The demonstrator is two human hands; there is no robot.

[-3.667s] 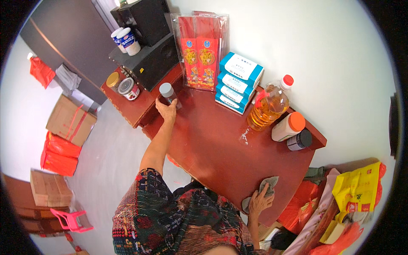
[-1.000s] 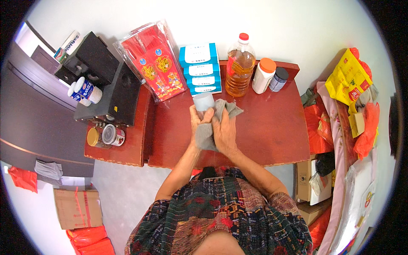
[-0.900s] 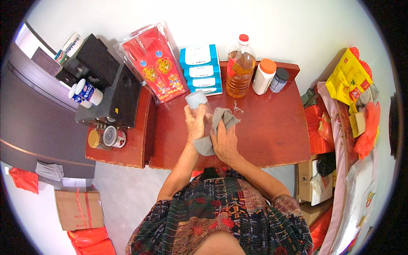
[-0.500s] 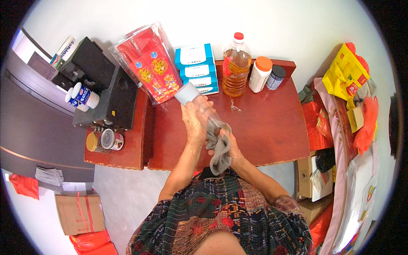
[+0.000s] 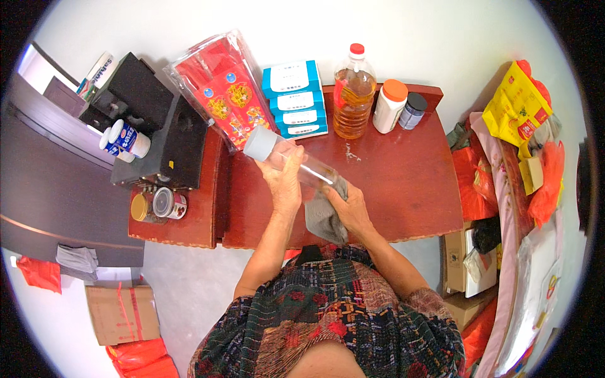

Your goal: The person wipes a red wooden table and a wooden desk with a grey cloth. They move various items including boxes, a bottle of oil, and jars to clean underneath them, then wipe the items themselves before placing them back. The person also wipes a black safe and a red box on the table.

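Observation:
My left hand grips a clear glass bottle with a grey cap, held tilted above the red wooden table. The cap end points up and left. My right hand holds a grey cloth pressed against the lower end of the bottle. Both hands are over the table's front middle part.
At the back of the table stand an oil bottle, a white jar with an orange lid, a small dark-lidded jar, blue boxes and a red packet. Black boxes and tins sit left. Bags pile right.
I lifted the bottle from upright to tilted, cap to the upper left. The cloth moved from around its body down to its lower end.

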